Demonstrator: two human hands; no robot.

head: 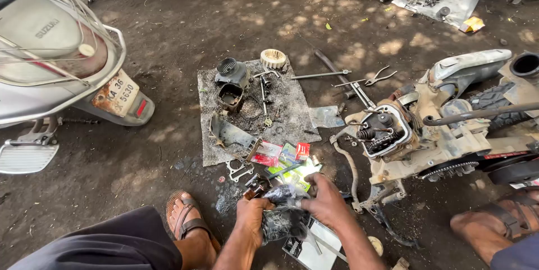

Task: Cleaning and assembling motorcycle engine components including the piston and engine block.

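My left hand (254, 212) grips a crumpled dark plastic bag (285, 214) low in the middle of the view. My right hand (325, 198) pinches the same bag from the right, fingers closed on its top. What lies inside the bag is hidden. Just beyond my hands lie small colourful parts packets (283, 155) and a flat metal gasket (240, 170) on the dirt.
A grey mat (297, 107) holds several engine parts, a carburettor and a pale ribbed wheel (273, 58). An opened scooter engine (393, 135) sits right of my hands; loose tools (359, 82) lie behind it. A parked scooter's rear (62, 62) stands left. My sandalled feet (188, 222) flank the hands.
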